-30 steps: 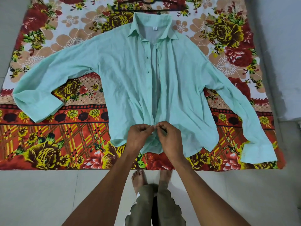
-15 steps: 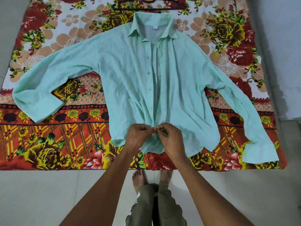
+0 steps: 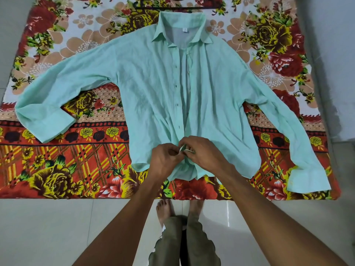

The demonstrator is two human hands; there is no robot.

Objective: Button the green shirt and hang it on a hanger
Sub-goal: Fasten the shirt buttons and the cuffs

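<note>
A pale green long-sleeved shirt lies flat and front up on a flowered bedsheet, sleeves spread to both sides. Its front stands open from the collar down the placket. Near the hem, my left hand pinches the left front edge and my right hand pinches the right front edge, the fingertips meeting at the placket. A dark hanger lies on the sheet just beyond the collar, partly cut off by the top of the frame.
The sheet covers a low mattress whose near edge meets a pale tiled floor. My bare feet stand at that edge. A grey wall runs along the right side.
Both hands have stayed at the lower placket, with the fingers shifting slightly as they work the two edges together. The shirt has not moved otherwise.
</note>
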